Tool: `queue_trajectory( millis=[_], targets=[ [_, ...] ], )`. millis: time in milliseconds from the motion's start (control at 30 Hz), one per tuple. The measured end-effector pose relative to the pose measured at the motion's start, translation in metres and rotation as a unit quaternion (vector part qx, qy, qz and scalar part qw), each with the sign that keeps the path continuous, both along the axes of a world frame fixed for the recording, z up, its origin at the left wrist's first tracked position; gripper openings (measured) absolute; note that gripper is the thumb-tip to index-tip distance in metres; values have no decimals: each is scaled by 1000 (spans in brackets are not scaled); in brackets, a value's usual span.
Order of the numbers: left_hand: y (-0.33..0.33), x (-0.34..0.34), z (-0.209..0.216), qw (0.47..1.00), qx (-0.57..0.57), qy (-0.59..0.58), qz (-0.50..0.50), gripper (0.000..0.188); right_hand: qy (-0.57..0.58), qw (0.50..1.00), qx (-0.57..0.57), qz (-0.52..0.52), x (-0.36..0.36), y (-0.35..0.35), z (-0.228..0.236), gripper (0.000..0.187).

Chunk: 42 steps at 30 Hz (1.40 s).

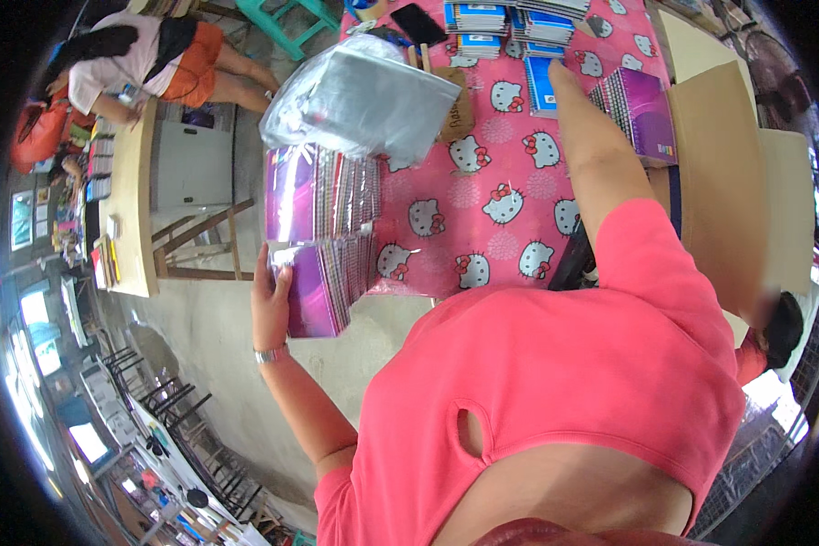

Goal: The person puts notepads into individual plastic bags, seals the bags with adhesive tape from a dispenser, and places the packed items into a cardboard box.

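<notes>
At the table's near left corner, my left hand [271,289] lies along the outer side of a stack of purple spiral notebooks [317,296], its thumb on the near face. That stack sticks out past the table edge. Another stack of purple notebooks [291,191] stands just beyond it. My right arm stretches to the far side, where my right hand [558,75] is beside a blue notebook [540,88]; its fingers do not show. Several stacks of blue notebooks [478,20] sit behind there. Right of my forearm stands a further stack of purple notebooks [651,114].
Clear plastic wrapping [387,100] covers the far left of the pink patterned table [510,232]. A black phone [419,24] lies beyond it. An open cardboard box [723,191] stands at the right. Another person [146,68] bends over a wooden table [135,205] at the left.
</notes>
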State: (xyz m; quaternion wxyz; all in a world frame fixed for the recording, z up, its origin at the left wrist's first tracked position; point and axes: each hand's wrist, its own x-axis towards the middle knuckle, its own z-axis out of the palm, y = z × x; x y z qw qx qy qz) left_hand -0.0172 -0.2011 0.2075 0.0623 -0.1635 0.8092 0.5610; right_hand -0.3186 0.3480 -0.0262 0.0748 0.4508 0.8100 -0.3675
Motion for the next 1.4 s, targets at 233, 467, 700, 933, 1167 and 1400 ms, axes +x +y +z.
queue_trajectory(
  millis=[233,467,700,933,1167,1400],
  targets=[
    [-15,-15,-5,998,3,-41,-46,49,36,989,-138,30,-1,14,-19,77],
    [-9,-6,22,989,-132,-63,-5,43,132,871,-473,-27,-6,-63,-45,53],
    [102,3,43,974,-29,225,25,25,247,891,-345,-162,27,-86,-17,64],
    [171,-15,-126,958,226,-123,-130,50,264,784,-552,-104,166,-110,58,74],
    [166,-17,-172,891,321,-173,-271,76,248,852,-264,378,304,-165,101,70],
    [161,35,-189,935,183,6,-303,72,251,834,-263,415,358,-174,35,77]
  ],
)
